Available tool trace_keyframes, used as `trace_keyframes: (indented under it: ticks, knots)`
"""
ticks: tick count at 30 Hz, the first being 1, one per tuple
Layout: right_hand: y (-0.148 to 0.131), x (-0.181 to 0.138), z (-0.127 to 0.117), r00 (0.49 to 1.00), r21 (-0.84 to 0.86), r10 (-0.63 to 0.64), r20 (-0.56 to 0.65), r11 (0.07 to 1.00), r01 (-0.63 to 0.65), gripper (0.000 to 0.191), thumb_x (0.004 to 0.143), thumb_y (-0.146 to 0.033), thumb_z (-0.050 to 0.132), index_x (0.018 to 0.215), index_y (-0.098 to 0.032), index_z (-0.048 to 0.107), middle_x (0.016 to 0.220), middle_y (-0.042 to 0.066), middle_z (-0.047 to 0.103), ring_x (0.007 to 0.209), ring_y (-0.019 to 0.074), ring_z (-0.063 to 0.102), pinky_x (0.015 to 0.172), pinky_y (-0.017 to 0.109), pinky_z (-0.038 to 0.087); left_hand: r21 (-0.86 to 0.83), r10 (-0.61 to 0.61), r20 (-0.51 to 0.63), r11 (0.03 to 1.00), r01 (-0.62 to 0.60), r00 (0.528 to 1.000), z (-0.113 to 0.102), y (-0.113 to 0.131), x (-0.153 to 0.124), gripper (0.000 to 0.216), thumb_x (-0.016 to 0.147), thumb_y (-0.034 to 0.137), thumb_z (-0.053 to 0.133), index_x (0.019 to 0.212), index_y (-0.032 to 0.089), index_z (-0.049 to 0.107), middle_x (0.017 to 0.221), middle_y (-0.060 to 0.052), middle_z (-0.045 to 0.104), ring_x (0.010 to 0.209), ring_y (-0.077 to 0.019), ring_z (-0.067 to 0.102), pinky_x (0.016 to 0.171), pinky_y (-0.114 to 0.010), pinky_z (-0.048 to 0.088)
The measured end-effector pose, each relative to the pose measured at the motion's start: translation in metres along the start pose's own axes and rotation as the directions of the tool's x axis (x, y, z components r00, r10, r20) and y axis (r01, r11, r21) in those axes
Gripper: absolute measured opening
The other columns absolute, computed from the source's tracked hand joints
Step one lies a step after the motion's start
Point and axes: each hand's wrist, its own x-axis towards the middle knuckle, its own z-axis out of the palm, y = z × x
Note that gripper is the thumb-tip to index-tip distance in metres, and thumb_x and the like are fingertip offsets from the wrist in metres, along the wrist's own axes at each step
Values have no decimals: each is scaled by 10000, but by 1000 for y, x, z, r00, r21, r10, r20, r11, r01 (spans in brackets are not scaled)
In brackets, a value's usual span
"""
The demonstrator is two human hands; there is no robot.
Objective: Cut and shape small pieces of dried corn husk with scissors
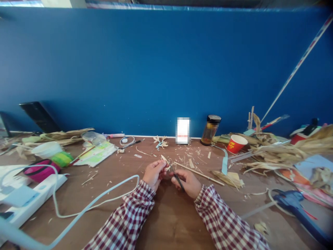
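My left hand (pixel 154 172) is closed in a pinch on a small pale strip of dried husk (pixel 164 160) at the middle of the brown table (pixel 166 215). My right hand (pixel 189 181) is closed around a thin dark tool (pixel 178 179), and the tool's tip touches the husk piece. Both wrists wear red-and-white checked sleeves. Pale shavings and scraps lie scattered just beyond my hands.
A long thin stick (pixel 199 173) lies right of my hands. A red paper cup (pixel 236 143), a dark-lidded jar (pixel 210 130) and a heap of dried husks (pixel 286 152) stand at the right. A blue glue gun (pixel 293 205) lies near right. A white cable (pixel 88 205) and power strip (pixel 31 201) lie left.
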Motion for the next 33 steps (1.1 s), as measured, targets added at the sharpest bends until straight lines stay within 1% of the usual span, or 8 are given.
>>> trace_keyframes:
  ticks: [5, 9, 16, 26, 33]
  knots:
    - [-2, -1, 1, 1000, -13, 1, -1, 1000, -1, 330, 713, -417, 622, 921, -161, 602, 549, -38, 475, 476, 86, 448, 450, 205, 364, 21, 6, 26, 1000, -6, 1000, 0, 0, -1, 191, 613, 250, 726, 700, 105, 639, 611, 5, 602, 447, -24, 476, 395, -113, 397]
    - [0, -1, 1, 1000, -23, 2, -2, 1000, -2, 340, 711, -426, 622, 920, -159, 602, 549, -37, 477, 474, 86, 451, 457, 209, 372, 36, 6, 24, 999, -7, 1000, 0, 0, -1, 215, 605, 278, 725, 707, 109, 639, 616, 7, 606, 446, -23, 466, 394, -118, 376]
    - [0, -1, 0, 1000, -56, 0, -8, 998, -1, 323, 721, -421, 611, 914, -161, 600, 535, -38, 482, 463, 86, 442, 460, 215, 376, 25, -10, 26, 1000, 9, 1000, 1, 1, -2, 158, 626, 251, 703, 688, 118, 643, 601, 4, 598, 435, -31, 465, 389, -123, 381]
    - [5, 1, -2, 1000, -52, -12, 8, 999, 12, 316, 748, -414, 588, 929, -156, 590, 545, -38, 490, 471, 80, 450, 460, 201, 369, 7, 4, 26, 1000, -5, 1000, -1, -1, 1, 193, 615, 255, 721, 698, 100, 642, 600, 0, 603, 440, -26, 468, 396, -118, 391]
    - [0, 0, -1, 1000, -63, -18, 7, 998, 19, 332, 742, -430, 585, 914, -146, 592, 541, -38, 490, 458, 77, 445, 449, 200, 373, 15, -1, 4, 1000, 1, 1000, 0, -1, 0, 182, 612, 241, 722, 678, 94, 635, 580, -2, 595, 425, -22, 457, 387, -115, 377]
